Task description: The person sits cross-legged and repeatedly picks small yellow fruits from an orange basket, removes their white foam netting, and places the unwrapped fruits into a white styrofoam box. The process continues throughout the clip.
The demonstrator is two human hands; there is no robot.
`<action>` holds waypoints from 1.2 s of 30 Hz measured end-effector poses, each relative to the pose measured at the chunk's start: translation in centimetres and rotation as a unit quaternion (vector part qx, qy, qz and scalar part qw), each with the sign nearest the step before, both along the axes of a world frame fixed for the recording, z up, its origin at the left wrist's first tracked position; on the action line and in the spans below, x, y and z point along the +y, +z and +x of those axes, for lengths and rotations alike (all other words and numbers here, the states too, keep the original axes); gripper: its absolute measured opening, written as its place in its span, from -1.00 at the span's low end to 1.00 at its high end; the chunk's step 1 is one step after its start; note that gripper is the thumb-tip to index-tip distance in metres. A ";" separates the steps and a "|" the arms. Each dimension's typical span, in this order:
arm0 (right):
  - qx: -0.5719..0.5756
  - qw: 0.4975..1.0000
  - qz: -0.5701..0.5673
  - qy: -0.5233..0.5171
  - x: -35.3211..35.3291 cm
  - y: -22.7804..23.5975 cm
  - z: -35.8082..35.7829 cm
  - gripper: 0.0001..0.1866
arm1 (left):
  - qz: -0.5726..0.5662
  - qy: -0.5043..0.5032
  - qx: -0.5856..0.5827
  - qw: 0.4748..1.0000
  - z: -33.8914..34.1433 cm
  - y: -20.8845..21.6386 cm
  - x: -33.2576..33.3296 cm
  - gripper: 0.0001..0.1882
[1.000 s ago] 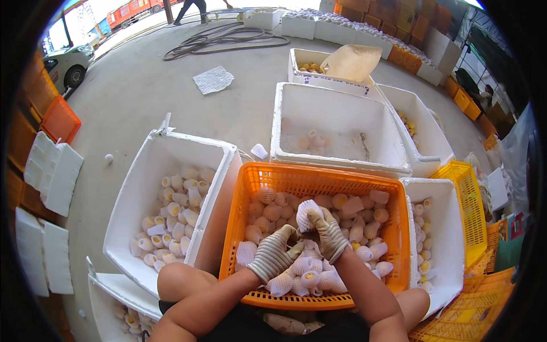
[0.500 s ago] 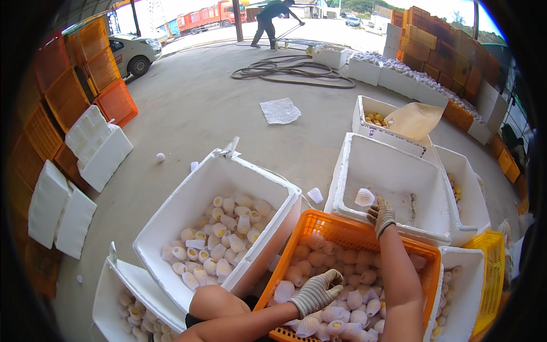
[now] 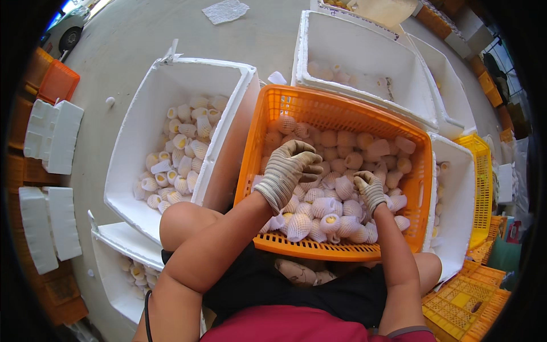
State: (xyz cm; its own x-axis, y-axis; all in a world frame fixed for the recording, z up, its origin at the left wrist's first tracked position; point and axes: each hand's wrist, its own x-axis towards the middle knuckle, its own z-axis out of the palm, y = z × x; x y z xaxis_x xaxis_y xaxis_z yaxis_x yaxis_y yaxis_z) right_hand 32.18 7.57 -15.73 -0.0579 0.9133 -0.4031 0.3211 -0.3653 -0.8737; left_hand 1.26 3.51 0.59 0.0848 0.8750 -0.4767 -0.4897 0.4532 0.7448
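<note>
An orange plastic crate (image 3: pixel 336 251) stands in front of me, filled with round fruit in white foam net sleeves (image 3: pixel 298 227); yellowish skin shows at some sleeve openings. Both hands wear pale knitted gloves. Over the crate's left part is my left hand (image 3: pixel 289 171), its fingers bent but apart and nothing visible in them. My right hand (image 3: pixel 369 189) is low among the sleeved fruit at the middle right, its fingers curled together beside one piece. Whatever those fingers hold, if anything, is hidden.
A white foam box (image 3: pixel 165 85) of sleeved fruit stands left of the crate. Behind it, another foam box (image 3: pixel 364 51) holds some fruit. More foam boxes and a yellow crate (image 3: pixel 476 188) crowd the right. A foam net sheet (image 3: pixel 225 10) lies on the floor.
My view has tilted down. My right hand has come back from the far foam box into the orange crate; the sleeve near it there is gone from sight. My left hand's fingers have spread.
</note>
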 end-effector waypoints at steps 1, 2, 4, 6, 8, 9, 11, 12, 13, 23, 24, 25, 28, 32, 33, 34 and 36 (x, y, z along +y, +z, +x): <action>-0.034 0.999 -0.009 0.030 -0.3 0.7 -0.2 -0.85 | -0.003 0.007 0.002 1.000 -0.5 0.1 -0.2 -0.88; -0.069 0.996 -0.018 0.052 -0.8 1.5 -0.3 -0.82 | -0.006 0.007 0.002 1.000 -0.5 0.1 -0.3 -0.88; -0.130 0.985 0.040 0.106 -1.3 1.7 -0.5 -0.72 | -0.009 0.003 0.003 1.000 -0.2 -0.5 -0.2 -0.89; -0.249 0.946 0.085 0.188 -1.3 2.2 -1.4 -0.60 | -0.009 -0.003 0.011 1.000 0.2 -0.8 -0.1 -0.90; -0.410 0.854 0.112 0.301 -1.5 4.3 -4.5 -0.48 | -0.011 -0.010 0.006 1.000 0.0 -1.0 -0.5 -0.89; -0.484 0.796 0.087 0.353 -1.7 6.1 -6.6 -0.32 | -0.014 -0.019 0.003 1.000 -0.1 -1.2 -0.6 -0.89; -0.514 0.747 0.120 0.404 -1.1 4.9 -6.4 -0.29 | -0.013 -0.044 0.003 0.999 0.2 -1.4 -0.5 -0.87; -0.529 0.721 0.135 0.427 -1.0 4.1 -6.1 -0.28 | -0.012 -0.059 0.006 0.998 0.5 -1.5 -0.4 -0.85; -0.490 0.745 0.159 0.423 -0.8 3.7 -5.4 -0.26 | -0.013 -0.069 0.010 0.997 0.6 -1.6 -0.5 -0.83; 0.130 0.980 -0.115 0.100 -6.3 14.2 -7.8 -0.26 | 0.189 -0.282 0.398 0.852 4.1 -3.6 -3.6 -0.53; 0.138 0.980 -0.103 0.097 -7.0 14.2 -8.0 -0.28 | 0.179 -0.273 0.394 0.859 4.3 -4.4 -3.8 -0.57; 0.143 0.981 -0.096 0.092 -7.7 14.4 -8.4 -0.29 | 0.173 -0.265 0.375 0.871 4.3 -4.7 -3.8 -0.60; 0.141 0.983 -0.073 0.092 -8.4 13.4 -7.9 -0.31 | 0.072 -0.238 0.235 0.939 4.1 -3.4 -3.7 -0.75; 0.072 0.991 0.036 0.105 -8.8 13.2 -7.9 -0.42 | 0.160 -0.225 0.320 0.906 4.0 -4.4 -3.7 -0.80; 0.065 0.991 0.040 0.105 -8.7 13.7 -7.9 -0.46 | 0.208 -0.216 0.368 0.880 3.9 -5.0 -3.8 -0.81; 0.034 0.992 0.056 0.112 -8.5 13.8 -7.7 -0.51 | 0.199 -0.205 0.362 0.887 3.9 -5.0 -3.8 -0.82; -0.054 0.985 0.099 0.132 -8.0 14.0 -7.3 -0.60 | 0.182 -0.183 0.350 0.901 4.0 -4.8 -3.9 -0.82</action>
